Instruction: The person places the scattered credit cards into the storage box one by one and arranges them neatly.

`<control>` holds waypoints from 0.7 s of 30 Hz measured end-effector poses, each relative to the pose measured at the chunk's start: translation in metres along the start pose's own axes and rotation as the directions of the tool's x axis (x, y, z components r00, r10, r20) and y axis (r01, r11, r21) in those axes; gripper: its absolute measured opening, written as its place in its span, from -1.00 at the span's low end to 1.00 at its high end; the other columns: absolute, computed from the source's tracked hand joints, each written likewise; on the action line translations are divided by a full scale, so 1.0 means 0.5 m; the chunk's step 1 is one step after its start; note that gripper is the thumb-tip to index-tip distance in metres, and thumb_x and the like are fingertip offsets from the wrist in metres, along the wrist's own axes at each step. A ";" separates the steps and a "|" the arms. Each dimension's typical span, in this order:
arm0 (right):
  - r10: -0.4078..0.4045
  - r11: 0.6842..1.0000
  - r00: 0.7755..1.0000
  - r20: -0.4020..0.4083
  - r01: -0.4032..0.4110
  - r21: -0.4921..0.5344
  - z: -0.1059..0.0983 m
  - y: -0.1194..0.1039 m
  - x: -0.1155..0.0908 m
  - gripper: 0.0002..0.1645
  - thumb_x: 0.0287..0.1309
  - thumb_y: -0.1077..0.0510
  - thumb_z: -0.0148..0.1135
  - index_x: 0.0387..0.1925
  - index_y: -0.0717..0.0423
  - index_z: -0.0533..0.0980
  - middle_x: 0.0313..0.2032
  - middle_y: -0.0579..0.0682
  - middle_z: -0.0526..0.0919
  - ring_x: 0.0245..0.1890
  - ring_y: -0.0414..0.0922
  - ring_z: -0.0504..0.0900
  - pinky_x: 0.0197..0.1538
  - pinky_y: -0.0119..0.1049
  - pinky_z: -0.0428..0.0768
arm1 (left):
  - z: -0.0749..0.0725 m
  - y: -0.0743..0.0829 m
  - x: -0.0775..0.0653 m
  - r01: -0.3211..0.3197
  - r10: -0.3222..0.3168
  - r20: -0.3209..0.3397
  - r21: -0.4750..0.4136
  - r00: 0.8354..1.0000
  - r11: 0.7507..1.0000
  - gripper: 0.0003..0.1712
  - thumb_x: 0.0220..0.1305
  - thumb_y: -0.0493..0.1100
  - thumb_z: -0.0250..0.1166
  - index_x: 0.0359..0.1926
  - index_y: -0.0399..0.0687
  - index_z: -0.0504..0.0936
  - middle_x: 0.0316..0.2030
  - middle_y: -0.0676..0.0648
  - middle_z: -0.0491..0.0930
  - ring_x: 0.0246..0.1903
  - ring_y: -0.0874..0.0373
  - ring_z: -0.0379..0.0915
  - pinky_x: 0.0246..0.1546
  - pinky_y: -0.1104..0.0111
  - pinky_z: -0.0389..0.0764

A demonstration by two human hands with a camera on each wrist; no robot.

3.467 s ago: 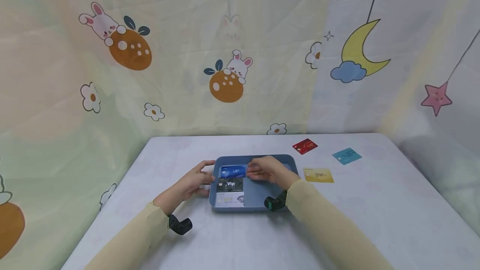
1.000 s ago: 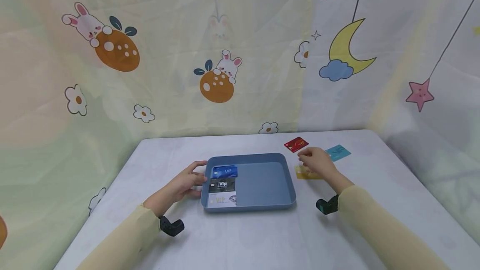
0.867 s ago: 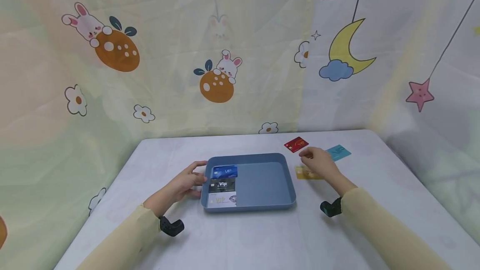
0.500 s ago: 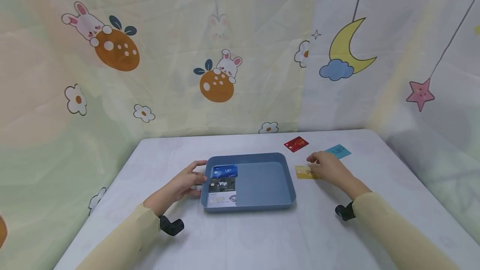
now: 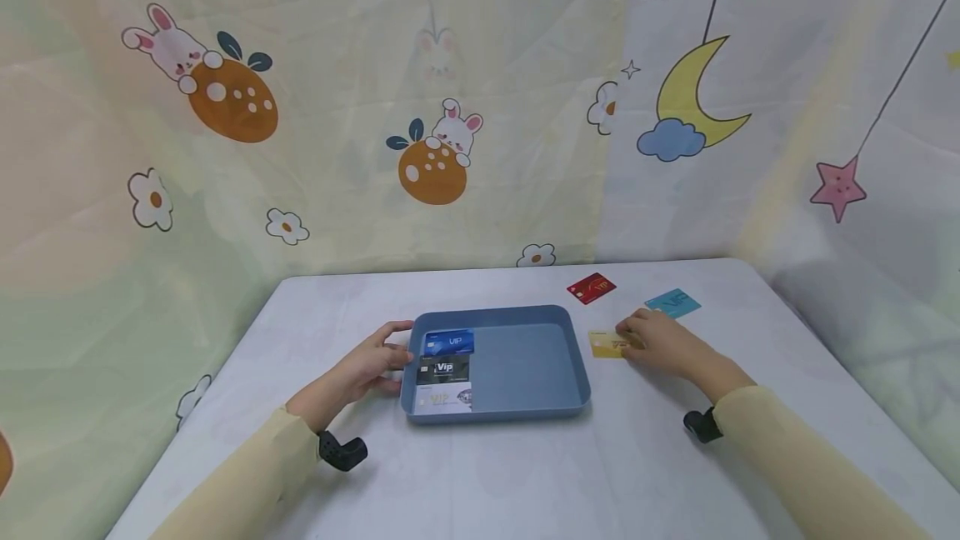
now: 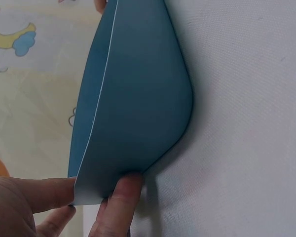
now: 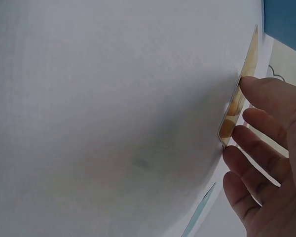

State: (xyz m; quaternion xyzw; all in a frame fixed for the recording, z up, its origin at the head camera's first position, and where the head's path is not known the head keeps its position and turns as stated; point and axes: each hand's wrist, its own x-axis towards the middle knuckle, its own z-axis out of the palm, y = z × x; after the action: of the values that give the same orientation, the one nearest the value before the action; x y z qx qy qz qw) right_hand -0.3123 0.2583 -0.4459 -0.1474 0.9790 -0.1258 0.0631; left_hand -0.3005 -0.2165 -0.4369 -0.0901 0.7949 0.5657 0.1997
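A blue-grey tray (image 5: 532, 365) lies on the table, with blue (image 5: 448, 342), black (image 5: 443, 369) and white (image 5: 443, 397) VIP cards stacked one below another along its left side. My left hand (image 5: 360, 375) touches the tray's left wall with spread fingers; the left wrist view shows fingertips at the rim and low on the outer side. To the right of the tray, my right hand (image 5: 667, 346) pinches a gold card (image 5: 606, 344) at its edges. The thumb (image 7: 266, 94) presses its near edge in the right wrist view, and the hand hides the card's right part from the head view.
A red VIP card (image 5: 592, 288) lies near the table's back edge. Just behind my right hand is a teal card (image 5: 675, 302), partly covered. A white cloth covers the table (image 5: 495, 482), and a printed cloth (image 5: 337, 107) hangs behind it.
My right hand has left the tray, where it was over the blue card, and has come down onto the gold card. The left hand stays at the tray's wall.
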 end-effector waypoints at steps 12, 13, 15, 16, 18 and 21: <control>0.029 0.998 0.999 0.041 -0.031 0.049 -0.008 0.008 0.007 -0.47 0.21 0.01 0.48 0.12 0.21 0.59 -0.07 0.17 0.62 -0.05 0.10 0.55 0.16 0.16 0.59 | 0.001 -0.001 -0.001 0.002 -0.002 0.004 -0.014 1.000 1.000 -0.19 0.38 -0.34 0.23 0.56 0.20 0.20 0.40 -0.41 0.33 0.09 -0.12 0.54 -0.24 0.15 0.77; 0.032 0.998 0.999 0.043 -0.035 0.056 -0.007 0.008 0.007 -0.47 0.21 0.02 0.48 0.12 0.20 0.58 -0.06 0.18 0.62 -0.05 0.10 0.55 0.17 0.16 0.59 | 0.001 -0.001 -0.001 0.003 -0.003 0.004 -0.016 1.000 1.000 -0.19 0.38 -0.34 0.23 0.56 0.20 0.20 0.40 -0.41 0.33 0.08 -0.12 0.54 -0.23 0.14 0.77; 0.034 0.997 0.999 0.042 -0.037 0.070 -0.006 0.010 0.008 -0.47 0.21 0.03 0.48 0.12 0.19 0.57 -0.04 0.21 0.60 -0.04 0.11 0.54 0.17 0.17 0.59 | 0.001 -0.002 -0.001 0.009 -0.009 0.004 -0.017 1.000 1.000 -0.19 0.39 -0.34 0.23 0.56 0.22 0.21 0.40 -0.40 0.33 0.07 -0.12 0.54 -0.23 0.14 0.77; 0.037 0.996 0.998 0.043 -0.040 0.079 -0.006 0.010 0.008 -0.46 0.20 0.03 0.49 0.13 0.19 0.56 -0.03 0.22 0.59 -0.03 0.12 0.53 0.16 0.18 0.58 | 0.000 -0.002 -0.001 0.012 -0.012 0.003 -0.018 1.000 1.000 -0.19 0.39 -0.34 0.23 0.56 0.22 0.21 0.40 -0.40 0.33 0.07 -0.12 0.54 -0.24 0.14 0.77; 0.038 0.995 0.999 0.035 -0.041 0.096 -0.006 0.010 0.009 -0.46 0.20 0.04 0.49 0.14 0.18 0.55 0.01 0.26 0.56 -0.01 0.14 0.53 0.17 0.19 0.58 | 0.000 -0.002 0.000 0.015 -0.015 0.002 -0.015 1.000 1.000 -0.19 0.39 -0.34 0.24 0.56 0.23 0.21 0.40 -0.40 0.34 0.09 -0.13 0.54 -0.24 0.14 0.77; 0.046 0.991 0.999 0.016 -0.047 0.126 -0.005 0.009 0.010 -0.46 0.19 0.05 0.50 0.14 0.17 0.56 0.05 0.30 0.56 0.02 0.17 0.53 0.17 0.22 0.57 | -0.001 -0.001 0.001 0.015 -0.015 -0.003 -0.013 1.000 1.000 -0.19 0.39 -0.33 0.24 0.56 0.24 0.21 0.38 -0.39 0.35 0.13 -0.15 0.54 -0.24 0.14 0.77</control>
State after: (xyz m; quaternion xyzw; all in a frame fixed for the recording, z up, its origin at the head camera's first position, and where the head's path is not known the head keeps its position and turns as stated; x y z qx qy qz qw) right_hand -0.3189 0.2616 -0.4450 -0.1211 0.9718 -0.1850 0.0817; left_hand -0.3007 -0.2171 -0.4373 -0.0984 0.7909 0.5691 0.2020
